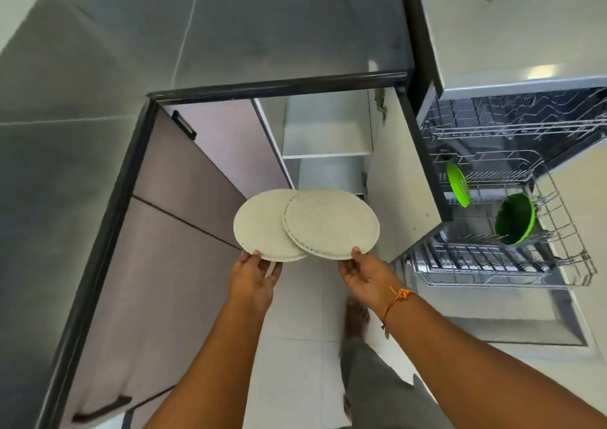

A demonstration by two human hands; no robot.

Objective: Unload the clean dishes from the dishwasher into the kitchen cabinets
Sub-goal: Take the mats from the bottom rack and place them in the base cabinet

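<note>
Left hand (251, 276) holds left plate (259, 225), right hand (359, 272) right plate (331, 223), by near rims.

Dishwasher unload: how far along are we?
Looks late-stage. Done: the upper rack shows no dishes, and most of the lower rack is bare. In hand: the left hand holds one pale plate, the right hand a second pale plate, overlapping, before the open cabinet. Left: a green plate and a green bowl in the lower rack.
</note>
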